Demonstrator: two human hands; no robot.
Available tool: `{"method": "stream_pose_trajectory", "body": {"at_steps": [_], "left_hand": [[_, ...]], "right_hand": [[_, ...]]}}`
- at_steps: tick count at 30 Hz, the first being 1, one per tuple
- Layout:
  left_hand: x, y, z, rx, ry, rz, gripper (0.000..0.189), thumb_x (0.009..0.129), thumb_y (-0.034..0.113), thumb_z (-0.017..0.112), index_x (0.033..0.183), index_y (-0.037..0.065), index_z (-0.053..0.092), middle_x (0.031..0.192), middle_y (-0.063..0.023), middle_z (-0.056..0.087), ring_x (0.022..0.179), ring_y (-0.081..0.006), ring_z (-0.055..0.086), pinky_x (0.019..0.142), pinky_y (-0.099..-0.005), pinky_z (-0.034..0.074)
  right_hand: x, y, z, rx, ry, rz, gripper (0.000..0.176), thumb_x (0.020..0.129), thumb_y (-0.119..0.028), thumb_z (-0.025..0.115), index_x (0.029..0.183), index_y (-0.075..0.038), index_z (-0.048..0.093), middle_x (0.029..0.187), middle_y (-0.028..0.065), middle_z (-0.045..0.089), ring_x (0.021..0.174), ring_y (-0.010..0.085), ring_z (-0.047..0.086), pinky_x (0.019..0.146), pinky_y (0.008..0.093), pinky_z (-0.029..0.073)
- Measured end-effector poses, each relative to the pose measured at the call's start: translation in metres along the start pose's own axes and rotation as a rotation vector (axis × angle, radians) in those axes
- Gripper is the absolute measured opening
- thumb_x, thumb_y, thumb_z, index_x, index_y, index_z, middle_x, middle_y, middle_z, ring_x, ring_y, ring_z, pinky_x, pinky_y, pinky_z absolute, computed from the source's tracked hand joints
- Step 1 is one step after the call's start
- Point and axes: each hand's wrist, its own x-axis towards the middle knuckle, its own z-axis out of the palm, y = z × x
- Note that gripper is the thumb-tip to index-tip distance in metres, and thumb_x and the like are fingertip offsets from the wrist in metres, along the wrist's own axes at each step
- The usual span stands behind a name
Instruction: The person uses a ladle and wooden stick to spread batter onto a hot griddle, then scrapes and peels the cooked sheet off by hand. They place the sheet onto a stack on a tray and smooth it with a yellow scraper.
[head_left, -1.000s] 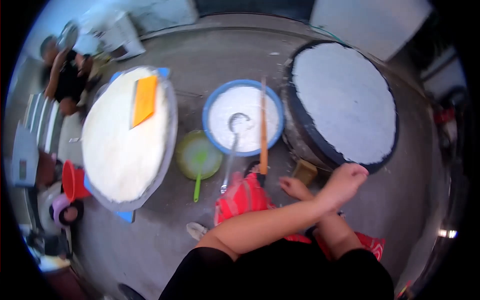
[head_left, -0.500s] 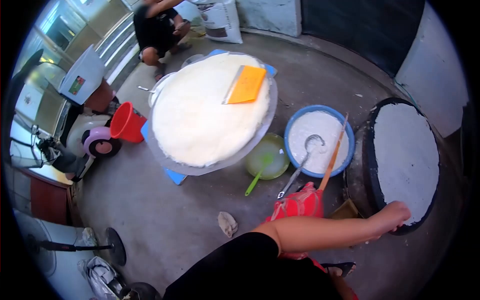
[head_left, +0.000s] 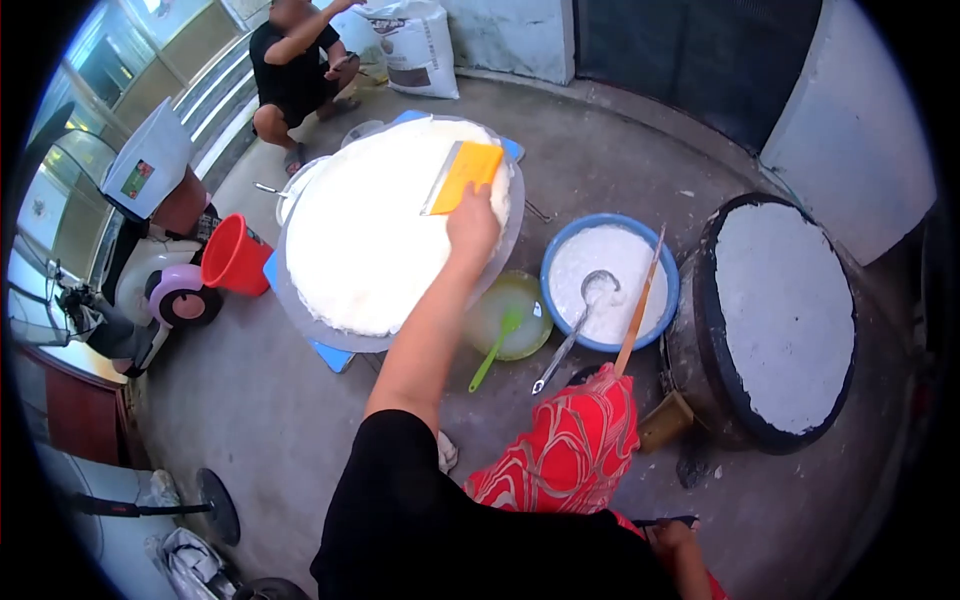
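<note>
My left hand (head_left: 474, 222) reaches forward over a thick round stack of thin pale pancakes (head_left: 370, 240). Its fingers close on the near end of an orange scraper (head_left: 468, 175) with a metal blade, lying on the stack. Low in the view, my right hand (head_left: 678, 538) is beside my leg, its fingers too hidden to read. To the right, a round griddle (head_left: 785, 320) with a black rim carries a spread white layer. A blue basin (head_left: 548, 290) of white batter holds a metal ladle (head_left: 562, 360) and a wooden stick (head_left: 640, 310).
A green-yellow bowl (head_left: 535, 345) of cloudy liquid holds a green brush (head_left: 487, 370). Red patterned cloth (head_left: 570, 440) covers my knee. At left stand a red bucket (head_left: 235, 262) and a scooter (head_left: 140, 305). Another person (head_left: 290, 75) squats behind, near a white sack (head_left: 412, 50).
My left hand has left the griddle's near edge and swung left to the scraper, taking hold of it. The view has shifted slightly. The squatting person's raised arm has moved.
</note>
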Motion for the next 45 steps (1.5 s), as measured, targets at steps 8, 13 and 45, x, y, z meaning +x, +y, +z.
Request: {"method": "stream_pose_trajectory", "body": {"at_steps": [8,13,45], "left_hand": [[0.027,-0.045,0.007,0.290,-0.267,0.036,0.020,0.079,0.009,0.043,0.086,0.003,0.060,0.090,-0.0146,0.061,0.079,-0.0289,0.061,0.066,-0.0380,0.049],[0.037,-0.049,-0.009,0.356,-0.255,0.142,0.017,0.078,0.009,0.045,0.082,0.004,0.061,0.081,-0.0149,0.061,0.074,-0.0295,0.061,0.063,-0.0387,0.049],[-0.218,0.192,-0.102,-0.466,-0.447,1.305,0.047,0.065,0.006,0.057,0.112,0.003,0.049,0.115,-0.0142,0.050,0.092,-0.0273,0.053,0.078,-0.0351,0.043]], "right_hand": [[0.015,-0.005,0.011,0.235,0.174,-0.211,0.038,0.079,-0.026,0.051,0.110,-0.005,0.055,0.103,0.0182,0.058,0.097,0.0311,0.055,0.085,0.0333,0.042],[0.007,-0.022,0.001,0.276,0.200,-0.198,0.036,0.078,-0.026,0.053,0.108,-0.005,0.057,0.098,0.0175,0.060,0.091,0.0301,0.058,0.081,0.0326,0.044],[-0.157,-0.096,-0.172,-0.168,1.261,-0.649,0.029,0.063,-0.016,0.064,0.087,-0.009,0.051,0.075,0.0081,0.057,0.074,0.0247,0.057,0.063,0.0326,0.045]]}}
